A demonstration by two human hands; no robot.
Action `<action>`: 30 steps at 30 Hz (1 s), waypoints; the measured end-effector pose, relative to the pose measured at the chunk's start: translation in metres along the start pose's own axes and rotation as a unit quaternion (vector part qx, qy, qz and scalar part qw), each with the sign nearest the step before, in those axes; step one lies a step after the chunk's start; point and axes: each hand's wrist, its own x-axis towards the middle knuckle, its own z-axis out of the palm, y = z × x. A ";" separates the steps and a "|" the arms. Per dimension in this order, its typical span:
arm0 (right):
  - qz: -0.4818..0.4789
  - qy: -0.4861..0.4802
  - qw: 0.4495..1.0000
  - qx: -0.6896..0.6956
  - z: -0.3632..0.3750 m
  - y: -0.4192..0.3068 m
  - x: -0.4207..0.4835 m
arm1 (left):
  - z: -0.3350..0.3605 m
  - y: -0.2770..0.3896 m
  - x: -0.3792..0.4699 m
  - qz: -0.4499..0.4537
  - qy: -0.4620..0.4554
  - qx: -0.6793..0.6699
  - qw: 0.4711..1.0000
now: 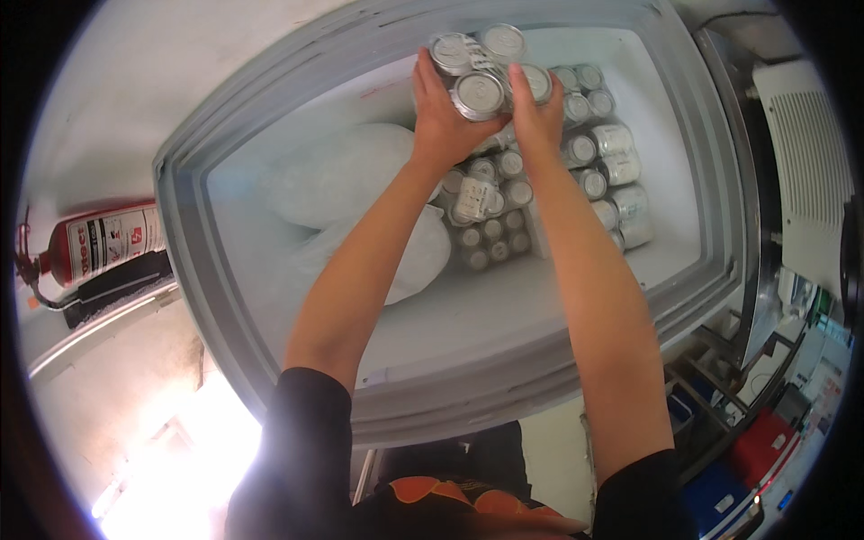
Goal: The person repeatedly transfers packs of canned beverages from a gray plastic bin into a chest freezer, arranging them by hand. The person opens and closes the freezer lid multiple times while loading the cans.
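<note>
Both my hands hold a plastic-wrapped pack of several cans (478, 93) over the far part of an open chest freezer (445, 344). My left hand (442, 128) grips its left and near side; my right hand (538, 125) grips its right side, the thumb across a can top. Below the pack, more wrapped packs of cans (513, 192) stand in the freezer, with a labelled can (474, 198) lying tilted on top of some. Another column of packs (614, 169) lies to the right, some cans on their sides. My forearms hide part of the contents.
Large white bags (337, 175) fill the freezer's left part, partly behind my left forearm. A red fire extinguisher (111, 243) is left of the freezer. On the right are a white slatted panel (813, 155) and, lower, a red container (763, 445) and a blue container (715, 496).
</note>
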 end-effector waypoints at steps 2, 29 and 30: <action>0.052 -0.017 0.992 -0.113 -0.009 -0.011 0.003 | 0.015 -0.030 0.001 0.049 0.044 0.109 0.992; -0.108 0.520 0.806 -0.262 -0.708 0.009 0.012 | 0.224 0.315 -0.202 0.099 -0.346 0.350 0.865; -0.105 0.515 0.808 -0.265 -0.709 0.006 0.018 | 0.225 0.318 -0.203 0.118 -0.342 0.351 0.864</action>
